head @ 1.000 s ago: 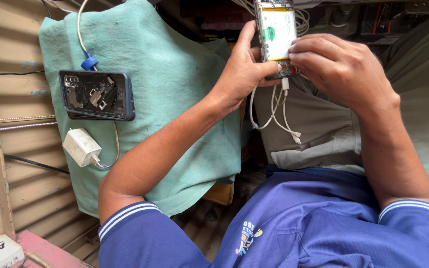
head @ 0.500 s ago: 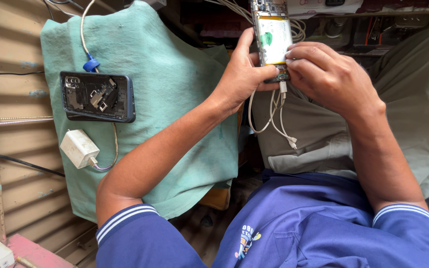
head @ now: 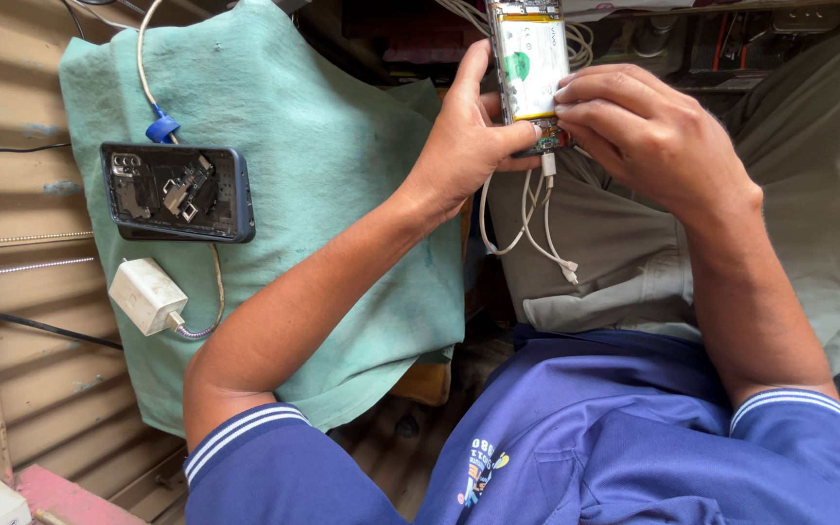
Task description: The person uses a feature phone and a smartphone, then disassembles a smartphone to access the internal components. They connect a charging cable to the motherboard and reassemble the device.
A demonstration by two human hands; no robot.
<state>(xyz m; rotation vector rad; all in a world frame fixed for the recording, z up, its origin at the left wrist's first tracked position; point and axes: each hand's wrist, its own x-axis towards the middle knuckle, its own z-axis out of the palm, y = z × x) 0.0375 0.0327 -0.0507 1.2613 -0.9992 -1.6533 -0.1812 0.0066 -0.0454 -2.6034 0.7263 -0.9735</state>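
An opened phone (head: 531,70) with its white battery showing is held up over my lap. My left hand (head: 464,141) grips its left edge and lower end. My right hand (head: 646,131) rests its fingertips on the lower right part of the phone, by the small circuit board. A white cable (head: 534,219) hangs from the phone's bottom port and loops down over my grey trousers. A separate dark phone back shell (head: 177,192) with loose parts inside lies on the green cloth (head: 323,194) to the left.
A white charger block (head: 148,295) with a braided cable lies on the cloth below the shell. A blue-tipped cable (head: 160,126) runs up from the shell. Corrugated metal sheet (head: 21,321) lies at the left. Cluttered shelves with wires stand behind the phone.
Both hands and the phone stay together and shift slightly; the view drifts a little, and my grip on the phone is unchanged.
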